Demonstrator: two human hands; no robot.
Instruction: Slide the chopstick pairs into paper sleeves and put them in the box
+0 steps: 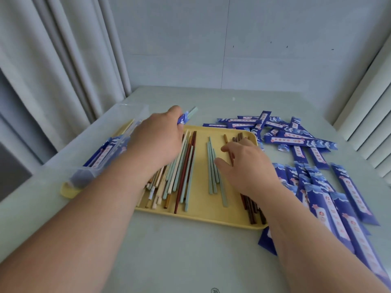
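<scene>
My left hand [157, 137] grips a blue paper sleeve [183, 119] with a pale green chopstick pair [193, 112] sticking out of its far end, held above the yellow tray's [203, 216] far left corner beside the clear plastic box [110, 149]. Sleeved pairs lie in the box. My right hand [246, 166] rests over the tray's right half with fingers spread, touching the brown chopsticks [254, 210] and close to the loose pale green chopsticks [213, 172]. A mixed pile of chopsticks [179, 174] lies on the tray's left.
Several empty blue sleeves [296, 136] are scattered at the far right of the table, and more lie stacked at the near right [330, 208]. A curtain [53, 60] hangs at the left, a wall stands behind, and window blinds [372, 115] are at the right.
</scene>
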